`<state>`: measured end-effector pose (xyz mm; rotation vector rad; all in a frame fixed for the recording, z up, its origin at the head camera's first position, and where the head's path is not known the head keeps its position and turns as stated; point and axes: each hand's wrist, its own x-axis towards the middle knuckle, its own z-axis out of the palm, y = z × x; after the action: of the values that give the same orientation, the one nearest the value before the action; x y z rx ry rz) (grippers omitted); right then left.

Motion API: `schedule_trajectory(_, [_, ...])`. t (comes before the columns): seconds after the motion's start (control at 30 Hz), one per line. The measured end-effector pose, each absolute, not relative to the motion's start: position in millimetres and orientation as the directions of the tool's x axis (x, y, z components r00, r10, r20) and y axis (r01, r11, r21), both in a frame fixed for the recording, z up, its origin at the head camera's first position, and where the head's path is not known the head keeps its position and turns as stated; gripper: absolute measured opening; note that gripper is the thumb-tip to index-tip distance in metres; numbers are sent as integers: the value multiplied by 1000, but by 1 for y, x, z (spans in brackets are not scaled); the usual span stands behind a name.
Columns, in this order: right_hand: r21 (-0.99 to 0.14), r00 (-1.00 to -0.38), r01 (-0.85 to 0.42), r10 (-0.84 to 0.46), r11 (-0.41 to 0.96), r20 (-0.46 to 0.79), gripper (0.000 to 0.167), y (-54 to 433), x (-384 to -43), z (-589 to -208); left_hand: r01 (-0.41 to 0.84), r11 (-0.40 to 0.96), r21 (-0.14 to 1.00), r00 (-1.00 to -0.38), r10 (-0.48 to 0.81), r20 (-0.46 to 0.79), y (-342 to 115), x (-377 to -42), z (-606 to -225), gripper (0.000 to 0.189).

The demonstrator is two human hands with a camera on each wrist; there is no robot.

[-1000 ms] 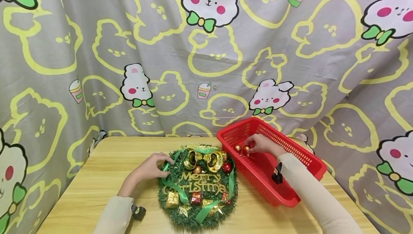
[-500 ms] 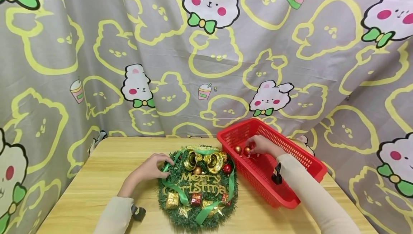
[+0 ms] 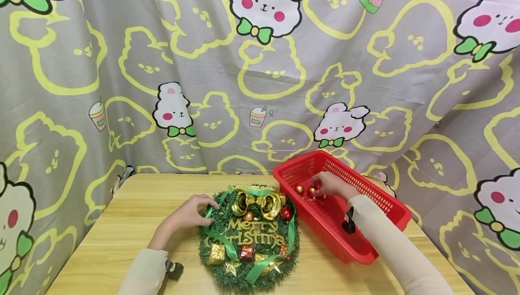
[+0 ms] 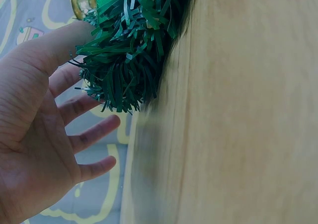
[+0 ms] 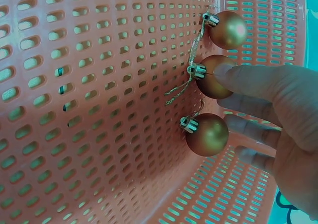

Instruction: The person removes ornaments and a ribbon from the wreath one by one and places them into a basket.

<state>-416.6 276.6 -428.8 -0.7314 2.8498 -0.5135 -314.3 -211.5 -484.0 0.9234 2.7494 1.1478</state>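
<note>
A green tinsel wreath (image 3: 221, 279) lies on the table, trimmed with gold bells, gift boxes, stars and a "Merry Christmas" sign. My left hand (image 3: 191, 213) rests at its upper left edge. In the left wrist view, thumb and first fingers of the left hand (image 4: 44, 114) reach into the tinsel, the other fingers loosely straight. My right hand (image 3: 331, 184) is down inside the red basket (image 3: 321, 236). Seen from the right wrist, it pinches the middle gold bauble (image 5: 213, 85) between thumb and fingers. Another gold bauble (image 5: 228, 30) and a third bauble (image 5: 207, 134) sit on either side.
The basket stands slantwise at the right of the wooden table (image 3: 134, 209), close beside the wreath. A patterned curtain (image 3: 219, 69) hangs behind the table. Thin gold strings (image 5: 181, 87) trail from the baubles' caps.
The right hand stays at the baubles, with only a very slight shift. The left hand, wreath and basket keep their places; the head view tips a little.
</note>
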Motion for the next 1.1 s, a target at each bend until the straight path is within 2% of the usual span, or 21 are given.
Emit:
schedule_trajectory(0.7, [-351,-876,-423,-476,836,-78,23,276,-412,-429,499,540,678,-823,540,175,-215,-312,-485,31])
schedule_trajectory(1.1, [-301,-842,-506,-539,808,-33,24,273,-407,-414,480,549,684,-832,532,157,-218,-314,-484,32])
